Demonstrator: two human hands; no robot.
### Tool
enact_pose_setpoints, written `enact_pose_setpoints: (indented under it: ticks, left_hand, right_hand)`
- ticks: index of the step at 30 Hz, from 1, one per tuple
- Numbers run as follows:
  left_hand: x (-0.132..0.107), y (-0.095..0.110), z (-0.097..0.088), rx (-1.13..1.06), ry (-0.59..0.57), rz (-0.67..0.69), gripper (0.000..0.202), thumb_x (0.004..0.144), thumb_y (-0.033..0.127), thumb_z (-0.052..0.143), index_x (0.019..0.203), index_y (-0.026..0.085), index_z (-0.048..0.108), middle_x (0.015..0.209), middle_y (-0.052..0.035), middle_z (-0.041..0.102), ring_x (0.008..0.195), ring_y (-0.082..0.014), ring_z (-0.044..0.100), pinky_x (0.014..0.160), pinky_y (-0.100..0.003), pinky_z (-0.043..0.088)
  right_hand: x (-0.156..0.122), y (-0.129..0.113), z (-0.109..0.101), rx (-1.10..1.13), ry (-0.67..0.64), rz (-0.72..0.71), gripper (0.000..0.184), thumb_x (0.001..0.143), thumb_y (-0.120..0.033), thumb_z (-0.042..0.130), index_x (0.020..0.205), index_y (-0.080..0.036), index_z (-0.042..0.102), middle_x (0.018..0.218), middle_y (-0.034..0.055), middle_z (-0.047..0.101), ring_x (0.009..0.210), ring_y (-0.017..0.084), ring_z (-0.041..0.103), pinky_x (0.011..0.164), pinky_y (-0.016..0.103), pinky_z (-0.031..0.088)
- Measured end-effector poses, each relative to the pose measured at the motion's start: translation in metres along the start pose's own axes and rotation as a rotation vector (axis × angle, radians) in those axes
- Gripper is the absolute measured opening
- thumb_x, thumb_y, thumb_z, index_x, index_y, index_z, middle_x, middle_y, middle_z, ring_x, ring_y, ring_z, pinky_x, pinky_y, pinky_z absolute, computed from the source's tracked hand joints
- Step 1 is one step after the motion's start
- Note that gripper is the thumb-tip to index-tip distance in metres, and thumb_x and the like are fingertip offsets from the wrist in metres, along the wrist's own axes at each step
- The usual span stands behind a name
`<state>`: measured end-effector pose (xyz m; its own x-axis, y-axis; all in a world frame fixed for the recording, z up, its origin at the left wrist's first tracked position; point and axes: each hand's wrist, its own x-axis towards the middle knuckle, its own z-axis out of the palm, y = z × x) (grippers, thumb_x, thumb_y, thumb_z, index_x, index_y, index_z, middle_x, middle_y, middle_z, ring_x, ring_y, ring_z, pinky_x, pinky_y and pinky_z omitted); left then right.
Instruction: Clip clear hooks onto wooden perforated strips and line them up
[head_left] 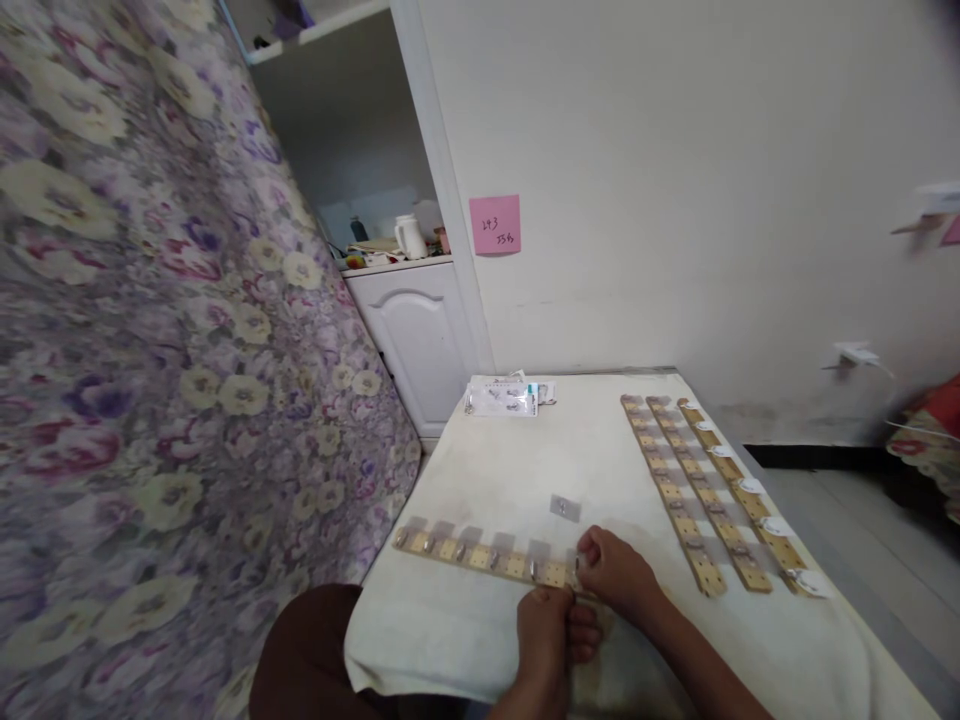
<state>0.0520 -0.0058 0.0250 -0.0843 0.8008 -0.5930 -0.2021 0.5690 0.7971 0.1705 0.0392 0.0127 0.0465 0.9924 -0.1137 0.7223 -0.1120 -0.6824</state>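
Note:
A long tan perforated strip (pixel 480 556) with several small metal pieces along it lies across the near part of the white-covered table (pixel 525 470). Both hands meet at its right end. My left hand (pixel 551 630) has its fingers curled and pinches the strip's edge from below. My right hand (pixel 619 572) is closed, its fingertips pressed on the strip's right end near a metal piece. A small clear packet (pixel 565 507) lies just beyond the strip.
Three more tan strips (pixel 709 490) lie side by side on the table's right. Flat packets (pixel 506 397) sit at the far edge. A floral bedspread (pixel 150 350) fills the left. A white cabinet (pixel 416 320) and a pink note (pixel 495 224) stand behind.

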Motion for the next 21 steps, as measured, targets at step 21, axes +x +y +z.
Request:
enact_pose_setpoints:
  ticks: [21]
  left_hand:
    - [0.0012, 0.0039, -0.0002, 0.069, 0.005, -0.035, 0.014, 0.071, 0.025, 0.049, 0.062, 0.015, 0.053, 0.045, -0.0045, 0.061, 0.035, -0.0136, 0.055, 0.036, -0.022, 0.039]
  right_hand:
    - [-0.0043, -0.004, -0.0002, -0.017, -0.004, 0.012, 0.02, 0.064, -0.02, 0.054, 0.083, -0.024, 0.057, 0.079, -0.0018, 0.063, 0.067, 0.013, 0.055, 0.057, 0.024, 0.029]
